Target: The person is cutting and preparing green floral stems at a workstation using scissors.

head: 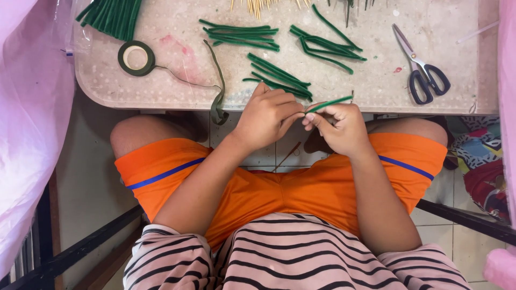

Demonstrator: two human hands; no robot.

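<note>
Green wrapped stick (329, 103): held just off the near table edge, above the lap, tilted up to the right. Right hand (337, 128) pinches its lower end; left hand (267, 117) meets it at the same point, fingertips of both hands touching. Both hands closed on the stick.

Table (177, 86): pale, speckled top w/ rounded near edge; hands sit at that edge, approx. centre. Open room on the top: bare patch between tape roll and stick piles, another left of the scissors.

On the top:
- Pile of green sticks (279, 77), just beyond left hand.
- Second pile (242, 36), further back.
- Third pile (327, 45), right of centre.
- Green tape roll (136, 57), left; its loose tail (217, 94) runs right and hangs over the near edge.
- Scissors (422, 70), dark handles, right, well apart from hands.

No containers visible.

Cut off at top edge: green bundle (110, 16), bare wooden skewers (258, 5). Pink plastic sheeting (27, 107) covers the left side. Thin stick btwn knees: cannot tell what it is.
</note>
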